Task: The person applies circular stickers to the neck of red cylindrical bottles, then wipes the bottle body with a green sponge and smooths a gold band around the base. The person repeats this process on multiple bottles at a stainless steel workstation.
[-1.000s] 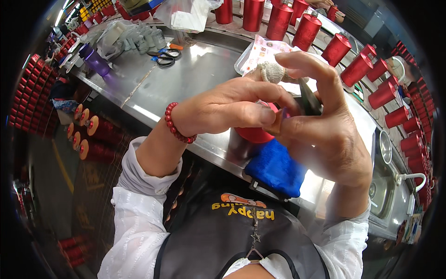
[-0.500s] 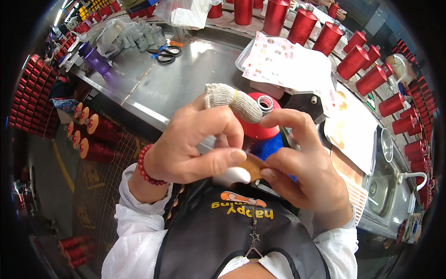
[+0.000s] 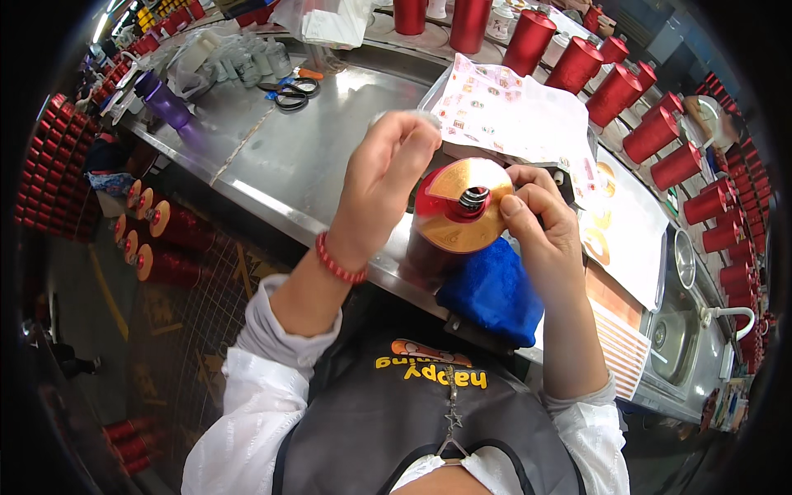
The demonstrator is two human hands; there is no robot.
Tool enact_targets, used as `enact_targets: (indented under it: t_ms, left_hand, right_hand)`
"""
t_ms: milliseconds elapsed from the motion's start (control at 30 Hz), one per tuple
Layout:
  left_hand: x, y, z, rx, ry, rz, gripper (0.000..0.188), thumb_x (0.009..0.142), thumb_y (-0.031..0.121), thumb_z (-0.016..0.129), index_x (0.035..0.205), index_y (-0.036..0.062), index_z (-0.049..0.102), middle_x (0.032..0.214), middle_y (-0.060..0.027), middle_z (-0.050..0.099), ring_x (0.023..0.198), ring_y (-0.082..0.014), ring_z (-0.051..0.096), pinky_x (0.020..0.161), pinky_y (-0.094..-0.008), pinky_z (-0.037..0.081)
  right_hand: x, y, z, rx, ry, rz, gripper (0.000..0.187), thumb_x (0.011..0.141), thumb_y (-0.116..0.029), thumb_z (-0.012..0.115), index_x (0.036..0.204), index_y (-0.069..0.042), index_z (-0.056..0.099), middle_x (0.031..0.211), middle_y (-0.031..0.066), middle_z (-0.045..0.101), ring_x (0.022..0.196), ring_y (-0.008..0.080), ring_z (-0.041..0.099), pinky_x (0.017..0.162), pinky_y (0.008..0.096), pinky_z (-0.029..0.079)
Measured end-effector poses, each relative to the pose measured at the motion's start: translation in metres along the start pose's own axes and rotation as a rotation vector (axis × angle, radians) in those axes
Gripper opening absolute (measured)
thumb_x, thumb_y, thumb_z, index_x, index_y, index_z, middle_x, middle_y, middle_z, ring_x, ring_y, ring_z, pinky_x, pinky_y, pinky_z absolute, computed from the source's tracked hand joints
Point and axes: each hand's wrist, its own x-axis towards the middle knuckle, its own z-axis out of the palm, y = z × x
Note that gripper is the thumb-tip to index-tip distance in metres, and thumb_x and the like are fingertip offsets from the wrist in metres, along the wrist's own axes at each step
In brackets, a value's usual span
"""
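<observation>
A red bottle stands upright in front of me with its open threaded neck upward. Around that neck lies a shiny gold ring-shaped label, with a red gap showing on its left side. My right hand pinches the label's right edge between thumb and fingers. Raised to the bottle's left, my left hand has bent fingers, partly hidden and blurred; a whitish knitted finger cover shows at their tips. A blue cloth sits just below the bottle.
Black-handled scissors and a purple bottle are on the metal table at left. Printed paper covers a tray behind the hands. Red bottles line the far right. A sink is at right.
The gold label has gone from between my hands to around the bottle's neck. My left hand has risen away from it. The bottles at the back have shifted along.
</observation>
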Motion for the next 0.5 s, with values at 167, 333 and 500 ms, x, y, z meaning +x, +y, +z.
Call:
enact_targets:
  t_ms: [167, 333, 500]
  left_hand:
    - [-0.057, -0.018, 0.021, -0.043, -0.126, 0.129, 0.067, 0.096, 0.030, 0.068, 0.143, 0.0022, 0.029, 0.139, -0.0113, 0.039, 0.133, -0.0190, 0.040, 0.113, -0.0349, 0.033]
    - [-0.052, -0.029, 0.036, -0.361, 0.005, -0.059, 0.068, 0.095, 0.017, 0.067, 0.145, 0.0031, 0.024, 0.140, -0.0119, 0.037, 0.132, -0.0196, 0.041, 0.115, -0.0371, 0.033]
    - [-0.047, -0.036, 0.030, -0.408, -0.034, -0.090, 0.068, 0.094, 0.013, 0.065, 0.146, 0.0055, 0.023, 0.140, -0.0118, 0.040, 0.131, -0.0193, 0.042, 0.114, -0.0369, 0.034]
  right_hand:
    - [0.001, 0.013, -0.002, 0.213, -0.010, 0.105, 0.026, 0.099, -0.016, 0.058, 0.079, 0.001, 0.060, 0.117, 0.0099, 0.060, 0.091, 0.0103, 0.053, 0.078, 0.0241, 0.044]
    - [0.005, 0.019, 0.000, 0.407, 0.003, 0.204, 0.026, 0.102, -0.019, 0.055, 0.086, 0.001, 0.061, 0.114, 0.0074, 0.061, 0.077, 0.0063, 0.050, 0.066, 0.0233, 0.042]
    - [0.002, 0.027, -0.001, 0.343, -0.012, 0.097, 0.022, 0.097, -0.022, 0.063, 0.090, -0.001, 0.059, 0.119, 0.0110, 0.059, 0.094, 0.0122, 0.055, 0.084, 0.0274, 0.045]
